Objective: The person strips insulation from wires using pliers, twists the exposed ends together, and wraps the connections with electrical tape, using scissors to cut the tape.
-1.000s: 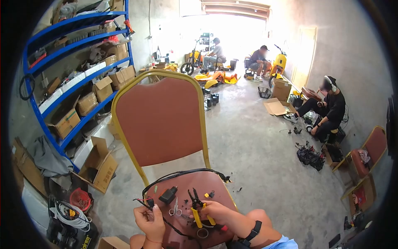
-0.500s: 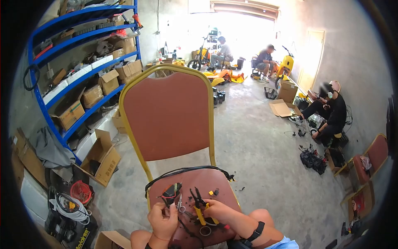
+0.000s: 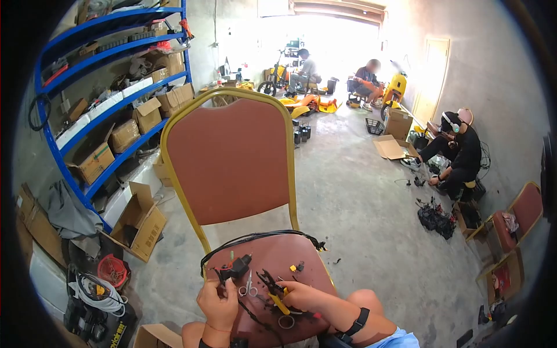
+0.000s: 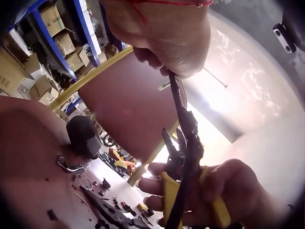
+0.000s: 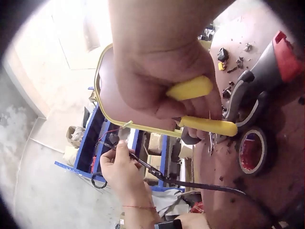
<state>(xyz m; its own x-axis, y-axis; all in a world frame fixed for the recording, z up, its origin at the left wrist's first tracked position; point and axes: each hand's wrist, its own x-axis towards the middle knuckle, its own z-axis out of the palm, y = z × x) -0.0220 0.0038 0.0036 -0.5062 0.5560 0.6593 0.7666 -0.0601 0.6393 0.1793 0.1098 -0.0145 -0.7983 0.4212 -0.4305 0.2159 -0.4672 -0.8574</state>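
Note:
My left hand [image 3: 219,304] pinches a black cable [image 5: 190,184] near its end, where thin red wires show past the fingers. In my right hand [image 3: 295,294] are wire strippers [image 3: 272,285] with black jaws and yellow handles [image 5: 209,125]. Their handles are spread apart, and the jaws point up and left toward the left hand. In the left wrist view the cable runs down in front of the strippers. Between the hands on the red chair seat [image 3: 284,248] lie small scissors [image 3: 248,288], beside a black box-shaped part [image 3: 237,267].
A tape roll [image 5: 252,151] and red-and-grey pliers [image 5: 267,71] lie on the seat, among black scraps and a yellow connector [image 3: 297,267]. A black cable bundle [image 3: 255,236] lines the seat's back. Blue shelves [image 3: 116,119] stand left; a seated person [image 3: 461,148] works at right.
The wire strippers have tilted left, from nearly upright toward the left hand. My left hand with the cable end shifted right, then back left a little. The head view swung slightly.

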